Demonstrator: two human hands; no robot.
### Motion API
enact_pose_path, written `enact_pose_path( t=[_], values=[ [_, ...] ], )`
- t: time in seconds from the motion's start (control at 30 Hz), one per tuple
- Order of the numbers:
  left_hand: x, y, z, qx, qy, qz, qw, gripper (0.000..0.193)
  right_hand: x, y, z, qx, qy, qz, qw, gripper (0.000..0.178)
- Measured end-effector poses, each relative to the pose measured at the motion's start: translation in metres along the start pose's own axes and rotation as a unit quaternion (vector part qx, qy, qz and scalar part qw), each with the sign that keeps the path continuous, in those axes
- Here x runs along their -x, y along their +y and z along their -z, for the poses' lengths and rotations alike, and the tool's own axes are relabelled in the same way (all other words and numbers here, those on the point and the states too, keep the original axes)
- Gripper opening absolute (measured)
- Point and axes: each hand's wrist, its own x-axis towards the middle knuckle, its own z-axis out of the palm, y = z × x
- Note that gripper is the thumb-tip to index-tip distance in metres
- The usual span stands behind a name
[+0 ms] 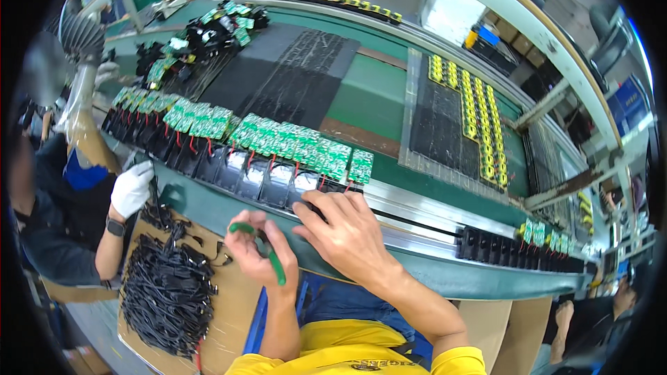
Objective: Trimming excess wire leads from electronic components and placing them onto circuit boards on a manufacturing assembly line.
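Note:
My left hand (261, 253) is closed around green-handled pliers (278, 268); their jaws are hidden, so I cannot tell the exact type. To its right, my right hand (344, 232) bends its fingers over a black plastic housing at the right end of a long row, hiding most of it. Green circuit boards (292, 140) lie along the far side of these black housings (253, 173), joined to them by red wires. One separate circuit board (360, 167) lies just beyond my right fingers.
Black cables (167, 295) are heaped on cardboard at lower left, beside a co-worker's white-gloved hand (132, 189). More housings (511, 250) stand on the rail to the right. Yellow parts (479, 114) line a black mat. Boards and housings (201, 38) pile up at far left.

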Motion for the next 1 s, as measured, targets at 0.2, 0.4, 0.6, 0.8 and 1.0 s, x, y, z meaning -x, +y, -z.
enact_pose_path(
  t=[0.2,0.4,0.6,0.8,1.0],
  values=[
    [0.05,0.065,-0.012,0.113,-0.201,0.015,0.973,0.047,0.059,0.005,0.082,-0.249,0.046,-0.103,0.962,0.075],
    [0.104,0.092,-0.038,0.166,-0.512,0.083,0.839,0.043,0.108,0.0,0.15,-0.298,-0.002,-0.259,0.919,0.093],
    [0.097,0.152,-0.093,0.086,-0.637,-0.222,0.733,0.051,0.209,0.041,0.187,-0.368,0.285,-0.415,0.782,0.068],
    [0.061,0.133,-0.124,0.008,-0.626,-0.172,0.761,0.037,0.307,0.094,0.272,-0.342,0.293,-0.535,0.715,0.047],
    [0.05,0.127,-0.149,-0.055,-0.631,-0.23,0.739,0.037,0.373,0.205,0.364,0.181,0.239,-0.654,0.695,0.029]
  ],
)
